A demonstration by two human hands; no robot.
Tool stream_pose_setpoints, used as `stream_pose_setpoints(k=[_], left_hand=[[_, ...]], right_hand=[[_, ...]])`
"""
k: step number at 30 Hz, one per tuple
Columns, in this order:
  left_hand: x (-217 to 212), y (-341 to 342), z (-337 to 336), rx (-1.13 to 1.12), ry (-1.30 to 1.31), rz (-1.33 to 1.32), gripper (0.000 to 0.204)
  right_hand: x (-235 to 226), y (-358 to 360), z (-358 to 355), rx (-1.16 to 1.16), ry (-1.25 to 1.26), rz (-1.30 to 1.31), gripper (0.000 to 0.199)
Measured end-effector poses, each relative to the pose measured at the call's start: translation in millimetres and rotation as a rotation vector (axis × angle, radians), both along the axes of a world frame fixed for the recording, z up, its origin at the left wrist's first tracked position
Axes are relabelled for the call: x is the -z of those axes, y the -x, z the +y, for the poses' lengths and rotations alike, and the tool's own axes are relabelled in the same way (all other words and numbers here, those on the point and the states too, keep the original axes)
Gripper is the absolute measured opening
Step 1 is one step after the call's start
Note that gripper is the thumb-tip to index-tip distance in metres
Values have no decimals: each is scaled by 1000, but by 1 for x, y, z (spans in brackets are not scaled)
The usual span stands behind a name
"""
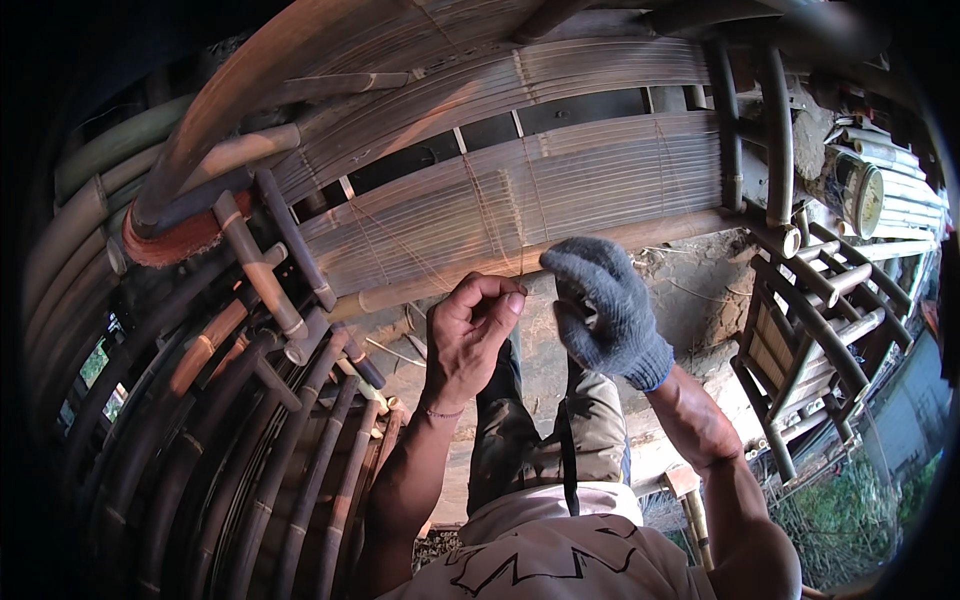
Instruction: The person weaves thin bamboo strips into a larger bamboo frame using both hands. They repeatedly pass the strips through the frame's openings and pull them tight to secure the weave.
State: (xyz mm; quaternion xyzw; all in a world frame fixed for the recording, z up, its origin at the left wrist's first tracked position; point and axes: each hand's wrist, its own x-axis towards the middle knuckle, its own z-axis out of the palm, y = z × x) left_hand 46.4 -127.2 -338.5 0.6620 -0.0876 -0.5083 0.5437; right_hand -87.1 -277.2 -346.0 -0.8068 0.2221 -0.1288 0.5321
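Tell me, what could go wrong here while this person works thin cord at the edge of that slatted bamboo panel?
The bare left hand pinches thin cord against the slatted bamboo panel; taut cord or slat edges might cut or splinter unprotected fingers. The right hand wears a thick grey glove, which may blunt its feel for so fine a strand, so it could slip. The cord looks very thin and might snap if pulled hard.

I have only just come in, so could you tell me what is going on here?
A person is working on a bamboo furniture frame. The bare left hand pinches a thin cord at the lower edge of a slatted bamboo panel. The right hand, in a grey knit glove, is at the same edge beside it. More bamboo frames stand at right.
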Motion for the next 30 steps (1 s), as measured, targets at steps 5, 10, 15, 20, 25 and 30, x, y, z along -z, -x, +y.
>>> stream_pose_setpoints(k=[5,10,15,20,25,30], left_hand=[[1,0,2,-7,-76,30,15],[-2,-7,6,-145,-158,459,17],[2,9,13,-82,-217,-84,17],[-13,60,47,122,-284,58,20],[-38,142,74,574,-97,-64,16],[17,130,111,681,-254,-67,15]], right_hand=[[10,-6,6,-75,177,-70,38],[17,-10,6,-97,259,-113,32],[35,-1,6,-57,372,50,33],[71,51,35,227,-117,393,11],[36,58,41,735,-1751,378,32],[-29,114,-5,928,-946,284,26]])
